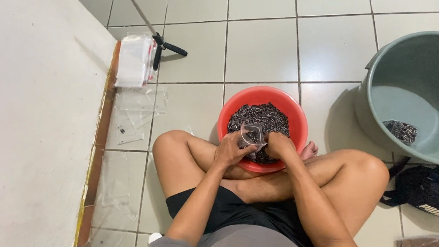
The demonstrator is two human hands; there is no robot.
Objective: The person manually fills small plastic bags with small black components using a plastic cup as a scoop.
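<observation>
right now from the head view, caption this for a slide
Seated cross-legged, left hand holds a small clear bag open while right hand scoops dark seeds from a red basin.

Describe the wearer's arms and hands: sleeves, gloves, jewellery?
Both forearms are bare to the elbow. Left hand and right hand show no gloves, and no watch or rings are visible. No sleeves reach the forearms; a grey top shows at the bottom edge.

I hold 1 small clear plastic bag (pixel 253 134) between my left hand (pixel 228 152) and right hand (pixel 278 143), above the red basin (pixel 296 116). A stack of clear flat bags (pixel 133 61) with a red edge lies on the floor by the wall, and more loose clear bags (pixel 135 113) are spread flat just below it. Inside the grey-green tub (pixel 428 60) sits 1 filled clear bag (pixel 401 131) of dark striped seeds.
</observation>
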